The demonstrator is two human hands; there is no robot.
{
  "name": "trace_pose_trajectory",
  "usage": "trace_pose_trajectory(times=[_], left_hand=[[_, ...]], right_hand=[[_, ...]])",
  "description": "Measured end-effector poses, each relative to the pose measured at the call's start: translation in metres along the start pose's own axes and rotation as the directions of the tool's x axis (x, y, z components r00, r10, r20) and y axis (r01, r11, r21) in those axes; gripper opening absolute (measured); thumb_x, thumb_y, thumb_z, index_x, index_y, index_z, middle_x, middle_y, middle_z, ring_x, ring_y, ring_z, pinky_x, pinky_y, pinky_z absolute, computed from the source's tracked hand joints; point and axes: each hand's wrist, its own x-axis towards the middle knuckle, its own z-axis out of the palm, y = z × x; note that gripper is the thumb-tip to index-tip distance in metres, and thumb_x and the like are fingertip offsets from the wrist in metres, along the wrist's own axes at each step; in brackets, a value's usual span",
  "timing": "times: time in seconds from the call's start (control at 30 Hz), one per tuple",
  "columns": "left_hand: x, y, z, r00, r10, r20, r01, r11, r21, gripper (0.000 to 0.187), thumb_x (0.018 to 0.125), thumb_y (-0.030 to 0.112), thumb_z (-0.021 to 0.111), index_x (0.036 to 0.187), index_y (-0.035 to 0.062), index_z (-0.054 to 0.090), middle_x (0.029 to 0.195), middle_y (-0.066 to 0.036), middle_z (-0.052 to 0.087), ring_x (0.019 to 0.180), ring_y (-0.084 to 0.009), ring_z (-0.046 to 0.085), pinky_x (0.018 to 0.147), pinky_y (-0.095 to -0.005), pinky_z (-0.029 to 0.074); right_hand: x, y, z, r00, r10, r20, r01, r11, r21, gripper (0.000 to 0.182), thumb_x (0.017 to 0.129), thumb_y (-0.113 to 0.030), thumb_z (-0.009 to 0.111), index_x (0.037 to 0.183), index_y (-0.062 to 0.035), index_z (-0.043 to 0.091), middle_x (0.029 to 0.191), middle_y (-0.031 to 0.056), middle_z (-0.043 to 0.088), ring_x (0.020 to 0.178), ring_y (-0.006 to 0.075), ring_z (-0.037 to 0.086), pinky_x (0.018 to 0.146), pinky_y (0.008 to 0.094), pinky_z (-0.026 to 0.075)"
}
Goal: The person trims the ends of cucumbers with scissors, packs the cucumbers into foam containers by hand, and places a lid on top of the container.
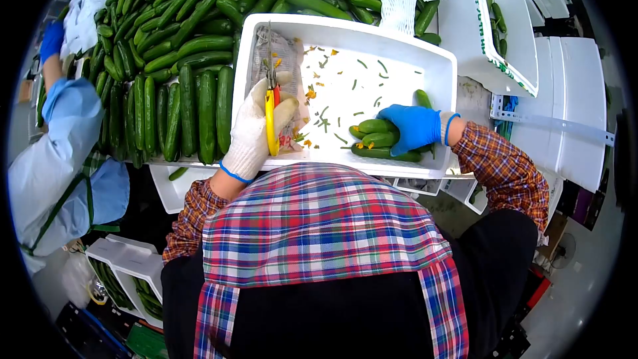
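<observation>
My left hand (251, 129), in a white knit glove, is closed around snips (270, 119) with yellow and red handles, their blades pointing away from me. A white foam box (352, 25) lies in front of my body. At its right end my right hand (413, 126), in a blue glove, is wrapped over a small bunch of cucumbers (380, 139), some with yellow blossom ends. The glove hides part of the bunch. Cut stems and yellow blossom bits (311, 93) litter the box floor. Against its left wall, beside my left hand, rests a netted paper bundle (286, 60).
A big heap of cucumbers (193, 46) covers the table beyond and left of the box. White foam padding (397, 12) lies on it. Another white bin (505, 60) stands at right. On the far left a co-worker's blue-gloved hand (52, 40) reaches to the heap.
</observation>
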Motion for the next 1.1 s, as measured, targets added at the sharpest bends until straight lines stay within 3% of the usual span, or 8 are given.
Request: trace_pose_trajectory(times=[0.17, 0.2, 0.4, 0.63, 0.73, 0.8, 0.97, 1.1], left_hand=[[0.006, -0.007, -0.002, 0.999, 0.043, -0.032, -0.041, 0.997, 0.067, 0.047, 0.085, 0.011, 0.068, 0.128, 0.0016, 0.052, 0.093, -0.002, 0.060, 0.083, -0.0091, 0.056, 0.078, -0.0230, 0.046], [0.006, -0.005, -0.002, 0.999, 0.037, -0.038, -0.035, 0.998, 0.051, 0.047, 0.085, 0.011, 0.068, 0.128, 0.0019, 0.052, 0.093, -0.002, 0.060, 0.083, -0.0092, 0.056, 0.078, -0.0231, 0.046], [0.009, -0.008, 0.000, 0.997, 0.059, -0.040, -0.053, 0.990, 0.127, 0.046, 0.086, 0.005, 0.066, 0.128, 0.0007, 0.049, 0.091, -0.002, 0.056, 0.081, -0.0104, 0.056, 0.074, -0.0222, 0.047], [0.005, 0.006, 0.010, 0.994, 0.020, -0.112, -0.005, 0.990, 0.139, 0.045, 0.086, 0.004, 0.065, 0.128, -0.0015, 0.048, 0.086, -0.003, 0.057, 0.076, -0.0105, 0.058, 0.071, -0.0232, 0.050], [0.011, -0.008, 0.002, 0.996, 0.055, -0.067, -0.047, 0.994, 0.103, 0.045, 0.087, 0.005, 0.064, 0.129, -0.0015, 0.048, 0.086, -0.002, 0.057, 0.076, -0.0101, 0.058, 0.071, -0.0232, 0.050], [0.014, -0.012, -0.001, 0.995, 0.082, -0.050, -0.074, 0.987, 0.143, 0.046, 0.087, 0.006, 0.065, 0.129, -0.0015, 0.048, 0.087, -0.002, 0.057, 0.077, -0.0100, 0.058, 0.072, -0.0224, 0.049], [0.006, 0.003, 0.007, 0.996, 0.049, -0.071, -0.041, 0.994, 0.104, 0.045, 0.087, 0.006, 0.065, 0.128, -0.0015, 0.049, 0.087, -0.002, 0.057, 0.079, -0.0095, 0.057, 0.074, -0.0214, 0.047], [0.008, -0.006, 0.002, 0.993, 0.079, -0.083, -0.069, 0.991, 0.119, 0.045, 0.085, 0.011, 0.068, 0.127, 0.0039, 0.054, 0.088, 0.000, 0.058, 0.080, -0.0083, 0.055, 0.075, -0.0223, 0.046]], right_hand=[[0.001, -0.007, -0.010, 0.989, 0.045, -0.141, -0.015, 0.978, 0.207, 0.078, 0.069, -0.030, 0.078, 0.134, -0.0020, 0.045, 0.119, 0.0221, 0.059, 0.106, 0.0346, 0.060, 0.094, 0.0385, 0.047], [-0.006, -0.040, -0.021, 0.854, 0.004, -0.520, 0.145, 0.958, 0.246, 0.079, 0.070, -0.030, 0.078, 0.137, -0.0052, 0.044, 0.123, 0.0216, 0.057, 0.110, 0.0333, 0.059, 0.095, 0.0389, 0.047], [0.027, -0.013, -0.026, 0.298, -0.075, -0.952, 0.348, 0.937, 0.035, 0.038, 0.083, -0.016, 0.070, 0.119, -0.0071, 0.063, 0.109, 0.0142, 0.065, 0.093, 0.0257, 0.066, 0.081, 0.0348, 0.053], [-0.021, -0.022, -0.047, 0.466, 0.298, -0.833, 0.206, 0.879, 0.430, 0.023, 0.088, -0.022, 0.069, 0.086, 0.0006, 0.070, 0.062, 0.0081, 0.063, 0.061, 0.0126, 0.062, 0.060, 0.0256, 0.050], [-0.009, -0.010, -0.037, 0.483, 0.226, -0.846, 0.029, 0.961, 0.274, 0.019, 0.088, -0.022, 0.067, 0.090, -0.0037, 0.070, 0.071, 0.0125, 0.066, 0.064, 0.0221, 0.065, 0.061, 0.0307, 0.051], [0.011, -0.007, -0.028, 0.196, -0.115, -0.974, 0.153, 0.985, -0.085, 0.014, 0.086, -0.019, 0.065, 0.095, -0.0088, 0.069, 0.085, 0.0140, 0.067, 0.073, 0.0301, 0.065, 0.062, 0.0355, 0.051], [0.068, 0.000, -0.017, 0.536, -0.243, -0.808, -0.144, 0.917, -0.372, 0.033, 0.078, -0.010, 0.063, 0.111, -0.0145, 0.063, 0.090, 0.0093, 0.063, 0.084, 0.0304, 0.062, 0.071, 0.0428, 0.050], [0.087, -0.004, -0.022, 0.505, -0.225, -0.833, -0.173, 0.919, -0.353, 0.038, 0.076, -0.013, 0.065, 0.115, -0.0106, 0.063, 0.092, 0.0142, 0.062, 0.088, 0.0336, 0.060, 0.076, 0.0446, 0.050]])
